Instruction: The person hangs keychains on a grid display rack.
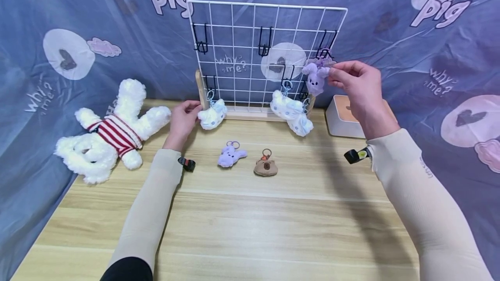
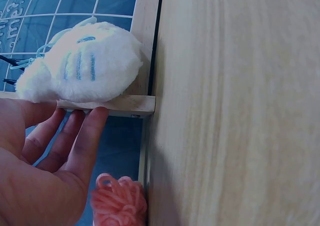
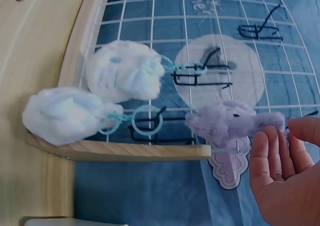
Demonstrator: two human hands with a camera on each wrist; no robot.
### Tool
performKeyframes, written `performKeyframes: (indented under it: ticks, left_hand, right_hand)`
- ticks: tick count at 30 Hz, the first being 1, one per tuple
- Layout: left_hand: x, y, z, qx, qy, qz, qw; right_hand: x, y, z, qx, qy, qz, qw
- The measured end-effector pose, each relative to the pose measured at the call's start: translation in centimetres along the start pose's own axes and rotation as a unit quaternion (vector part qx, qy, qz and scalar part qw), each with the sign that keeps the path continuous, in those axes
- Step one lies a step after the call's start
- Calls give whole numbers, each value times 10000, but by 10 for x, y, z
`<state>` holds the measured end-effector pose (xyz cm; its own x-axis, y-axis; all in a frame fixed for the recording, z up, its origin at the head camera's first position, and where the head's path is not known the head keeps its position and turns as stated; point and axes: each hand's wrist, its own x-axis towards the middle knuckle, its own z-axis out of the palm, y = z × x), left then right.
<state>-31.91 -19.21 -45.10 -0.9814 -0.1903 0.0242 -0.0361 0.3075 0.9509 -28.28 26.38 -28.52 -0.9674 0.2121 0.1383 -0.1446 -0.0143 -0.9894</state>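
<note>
A purple plush keychain (image 1: 314,80) hangs at the upper right hook of the white wire grid rack (image 1: 254,8). My right hand (image 1: 361,88) pinches an ear of it between thumb and fingers; in the right wrist view the purple plush (image 3: 225,122) lies at the fingertips. Over on the left, my left hand (image 1: 183,120) rests its fingertips against the outer side of the rack's wooden post (image 1: 201,90). Close by hangs a white plush keychain (image 1: 212,115) with blue marks. Two more white plush keychains, one (image 1: 285,103) and another (image 1: 300,124), hang at the lower right.
A second purple plush keychain (image 1: 230,156) and a brown animal-face keychain (image 1: 265,167) lie on the wooden table (image 1: 250,229). Left lies a white teddy bear (image 1: 117,135) in a striped top. A white box (image 1: 343,118) with a wooden lid stands behind my right hand.
</note>
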Motion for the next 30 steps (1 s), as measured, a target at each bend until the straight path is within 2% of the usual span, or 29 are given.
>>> performKeyframes:
  ticks: [10, 16, 23, 30]
  left_hand:
    - [-1, 0, -1, -44, -37, 43, 10000]
    - [-2, 1, -1, -31, -24, 51, 10000]
    - [0, 1, 0, -62, 4, 16, 10000]
    - [-1, 1, -1, -59, -1, -1, 10000]
  right_hand:
    - [-30, 12, 6, 113, -278, -272, 9992]
    - [-49, 21, 15, -612, -424, -312, 9967]
    - [-69, 37, 25, -1711, -828, -192, 9816]
    - [-81, 54, 33, -1852, -1183, -42, 9756]
